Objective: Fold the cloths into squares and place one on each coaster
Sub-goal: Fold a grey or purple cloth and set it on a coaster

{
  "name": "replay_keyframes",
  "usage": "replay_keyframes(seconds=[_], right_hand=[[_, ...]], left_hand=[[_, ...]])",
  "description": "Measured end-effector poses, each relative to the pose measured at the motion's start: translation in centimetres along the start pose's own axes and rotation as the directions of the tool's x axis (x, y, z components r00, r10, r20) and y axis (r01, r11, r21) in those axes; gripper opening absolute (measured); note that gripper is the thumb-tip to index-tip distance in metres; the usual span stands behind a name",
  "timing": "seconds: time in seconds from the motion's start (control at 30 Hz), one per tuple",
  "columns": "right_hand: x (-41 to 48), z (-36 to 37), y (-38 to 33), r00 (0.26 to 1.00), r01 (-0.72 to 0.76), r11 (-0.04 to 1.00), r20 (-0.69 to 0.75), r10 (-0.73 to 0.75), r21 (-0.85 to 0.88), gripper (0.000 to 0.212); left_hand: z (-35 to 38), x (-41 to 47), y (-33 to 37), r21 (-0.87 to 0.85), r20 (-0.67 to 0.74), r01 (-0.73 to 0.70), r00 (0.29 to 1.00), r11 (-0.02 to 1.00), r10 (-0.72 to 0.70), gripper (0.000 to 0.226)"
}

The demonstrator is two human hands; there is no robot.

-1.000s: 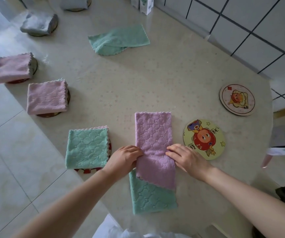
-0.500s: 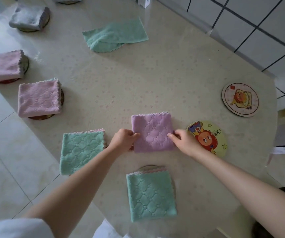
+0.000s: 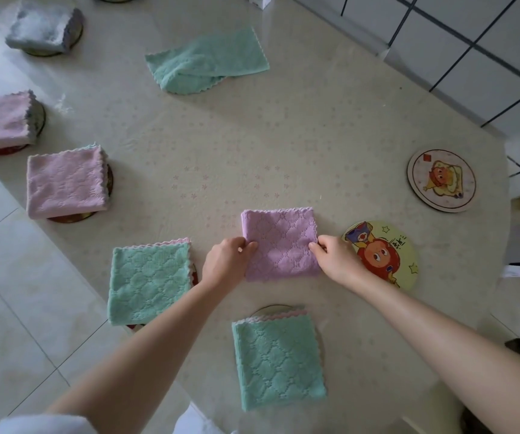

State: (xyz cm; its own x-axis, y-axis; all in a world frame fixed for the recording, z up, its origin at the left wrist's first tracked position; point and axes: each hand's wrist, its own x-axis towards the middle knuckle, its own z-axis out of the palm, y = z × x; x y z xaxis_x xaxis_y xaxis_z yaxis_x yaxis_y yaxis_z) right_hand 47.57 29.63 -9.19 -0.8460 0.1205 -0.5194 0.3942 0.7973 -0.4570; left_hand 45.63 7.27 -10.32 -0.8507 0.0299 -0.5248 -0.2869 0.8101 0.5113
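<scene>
1. Step in hand. The purple cloth (image 3: 280,245) lies on the table (image 3: 283,145) as a near-square, just left of the yellow coaster (image 3: 390,261). We judge the folding of this piece finished and its placing about to begin.
2. Left hand (image 3: 225,264). Its fingers (image 3: 247,245) curl over the cloth's left edge and pinch it. The grip is narrow and takes fabric alone.
3. Right hand (image 3: 337,261). Thumb and fingertips (image 3: 316,244) pinch the cloth's right edge at about mid-height. The back of the hand overlaps the yellow coaster's left rim (whether it touches the rim, we cannot tell).
4. Contact. The cloth appears to rest flat on the table between the two hands, with its scalloped edges roughly aligned. We cannot tell whether either side is already raised.
5. Next move. We expect a lift by both pinched edges and a short carry to the right. The layers must stay together so the square does not open. The cloth should come down centred on the yellow coaster, whose disc it will largely cover.
6. Remaining work. The white coaster (image 3: 442,180), farther right, is bare. A green cloth (image 3: 205,61) lies loosely bunched across the table, well apart from both hands. We judge these to be the last pair to serve.
7. Reference. A green square (image 3: 279,361) sits on its own coaster at the near edge and shows the intended result.
</scene>
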Motion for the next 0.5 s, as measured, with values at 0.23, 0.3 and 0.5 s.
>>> replay_keyframes(seconds=[0.23, 0.3, 0.5], right_hand=[[0.0, 0.3, -0.9, 0.997, -0.065, 0.998, -0.031, 0.064, -0.008, 0.039], [0.2, 0.2, -1.1, 0.992, -0.124, 0.992, -0.014, 0.124, 0.000, 0.037], [0.1, 0.3, -1.7, 0.982, -0.191, 0.980, -0.009, 0.191, -0.058, 0.036]], left_hand=[[0.2, 0.4, 0.4, 0.002, -0.026, 0.071, 0.997, 0.997, -0.071, 0.042], [0.1, 0.6, 0.5, -0.004, -0.016, 0.109, 0.994, 0.994, -0.109, 0.038], [-0.8, -0.4, 1.0, 0.359, -0.223, -0.194, 0.932, 0.913, 0.286, 0.042]])
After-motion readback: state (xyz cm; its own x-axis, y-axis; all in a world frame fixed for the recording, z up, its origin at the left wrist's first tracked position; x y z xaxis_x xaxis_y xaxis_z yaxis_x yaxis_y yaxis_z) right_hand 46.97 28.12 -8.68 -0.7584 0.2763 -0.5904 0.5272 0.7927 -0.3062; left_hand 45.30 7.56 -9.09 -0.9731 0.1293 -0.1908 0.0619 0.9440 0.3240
